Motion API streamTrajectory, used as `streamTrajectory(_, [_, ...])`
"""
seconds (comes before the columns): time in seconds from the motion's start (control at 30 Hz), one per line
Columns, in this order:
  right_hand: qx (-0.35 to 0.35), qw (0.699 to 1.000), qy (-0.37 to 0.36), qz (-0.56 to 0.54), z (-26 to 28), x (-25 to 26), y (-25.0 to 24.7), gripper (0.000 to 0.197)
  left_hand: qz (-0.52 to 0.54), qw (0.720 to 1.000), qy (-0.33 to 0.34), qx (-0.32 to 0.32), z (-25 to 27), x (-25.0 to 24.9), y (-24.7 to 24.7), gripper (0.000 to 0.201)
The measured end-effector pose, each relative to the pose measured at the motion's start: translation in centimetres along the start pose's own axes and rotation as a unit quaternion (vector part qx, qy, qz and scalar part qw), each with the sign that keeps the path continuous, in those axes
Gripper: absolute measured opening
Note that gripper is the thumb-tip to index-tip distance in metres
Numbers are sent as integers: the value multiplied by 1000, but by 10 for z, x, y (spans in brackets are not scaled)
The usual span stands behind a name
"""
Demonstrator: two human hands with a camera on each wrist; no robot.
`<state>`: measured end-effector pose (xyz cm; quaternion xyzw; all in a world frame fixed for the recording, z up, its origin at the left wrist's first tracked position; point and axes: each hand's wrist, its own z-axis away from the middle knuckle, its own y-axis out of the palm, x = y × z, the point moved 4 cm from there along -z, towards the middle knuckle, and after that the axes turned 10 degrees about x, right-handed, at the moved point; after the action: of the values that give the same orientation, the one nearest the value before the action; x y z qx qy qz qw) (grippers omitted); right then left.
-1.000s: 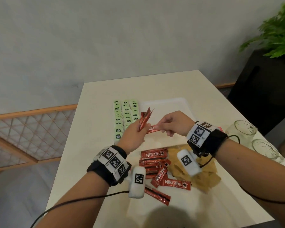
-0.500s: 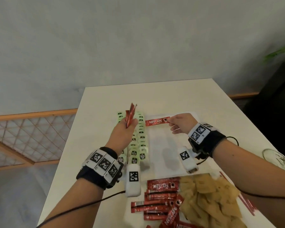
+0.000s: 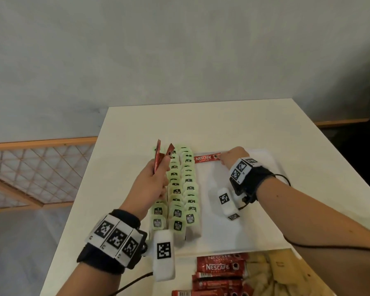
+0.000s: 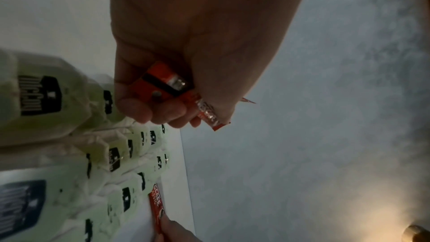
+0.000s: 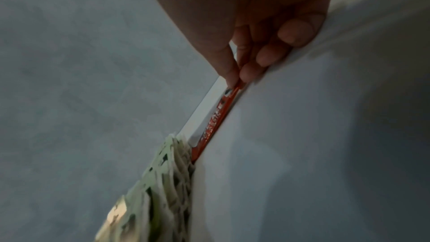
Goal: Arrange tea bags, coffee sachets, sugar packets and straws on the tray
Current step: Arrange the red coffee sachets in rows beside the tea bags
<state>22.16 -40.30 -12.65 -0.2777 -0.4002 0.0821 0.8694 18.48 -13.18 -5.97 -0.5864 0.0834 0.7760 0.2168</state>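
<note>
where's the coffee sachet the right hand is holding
In the head view, the coffee sachet lies along the tray's far edge, right of the tea bags, pinched by the right hand.

A white rectangular tray (image 3: 252, 210) sits mid-frame in the head view. Three close rows of pale green tea bags (image 3: 181, 189) with dark labels fill its left part, overlapping like shingles. One red Nescafé Classic coffee sachet (image 3: 206, 158) lies flat along the tray's far edge, just right of the tea bags. More red sachets (image 3: 220, 272) lie piled at the lower centre, beside brown sugar packets (image 3: 273, 272) at lower right. A few red sachets (image 3: 160, 159) stand upright left of the tea bags.
</note>
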Motion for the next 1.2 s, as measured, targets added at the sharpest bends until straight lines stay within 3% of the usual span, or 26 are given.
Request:
streamTrajectory(0.27, [16, 999, -26, -7, 10, -2, -12, 30, 27, 998, -13, 64, 17, 0, 10, 26])
streamTrajectory(0.4, [-15, 994, -108, -4, 51, 3, -10, 32, 2, 997, -3, 82, 27, -4, 17, 23])
streamTrajectory(0.5, [43, 973, -200, -105, 96, 4, -4, 34, -13, 995, -4, 103, 35, -10, 29, 22])
streamTrajectory(0.6, [119, 951, -267, -106, 133, 5, 4, 23, -33, 991, 4, 129, 40, -15, 43, 22])
streamTrajectory(0.67, [133, 938, -298, -116, 145, 2, 6, 15, -35, 990, 9, 138, 44, -16, 49, 26])
streamTrajectory(0.83, [66, 933, -269, -229, 154, -20, -11, 14, 17, 993, -6, 113, 56, -17, 51, 46])
streamTrajectory(0.97, [38, 932, -249, -261, 163, -29, -11, 20, 16, 994, 7, 108, 63, -12, 57, 39])
streamTrajectory(1.07, [53, 926, -239, -288, 171, -27, -10, 19, 14, 994, 29, 108, 64, -12, 61, 23])
streamTrajectory(1.2, [131, 930, -241, -243, 181, -22, -5, 14, -70, 990, 74, 100, 60, -14, 60, 19])
